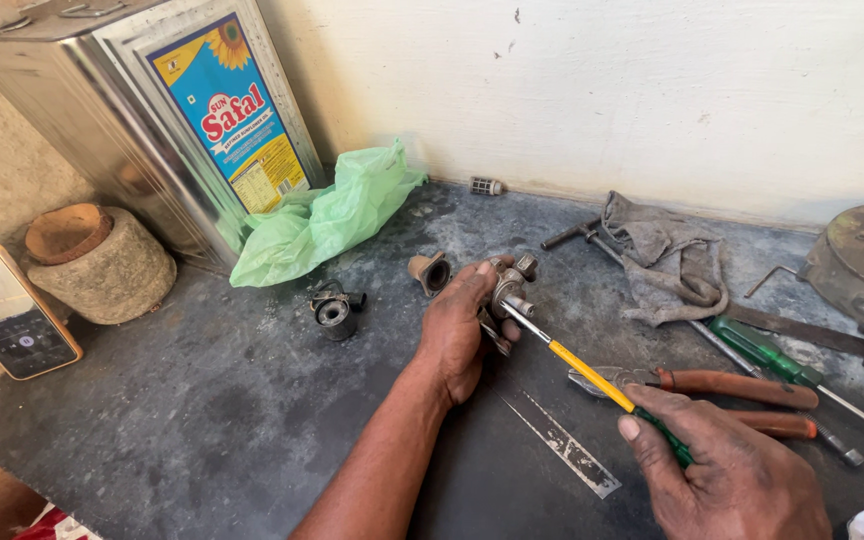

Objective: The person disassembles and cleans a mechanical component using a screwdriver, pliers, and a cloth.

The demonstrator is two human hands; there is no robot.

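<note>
Right hand point(737, 480) grips yellow screwdriver point(592, 378), left hand point(457, 330) clamps metal valve point(510, 285); blue-labelled square tin point(142, 110) far left.

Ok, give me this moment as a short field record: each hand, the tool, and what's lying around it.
left hand: left hand grips a small metal valve fitting just above the dark worktop
right hand: right hand holds a yellow-shafted screwdriver
tool tip: set into the fitting
near right hand: red-handled pliers, green-handled screwdriver
behind: grey rag, green plastic bag, metal tin
left edge: phone, wooden block
</note>
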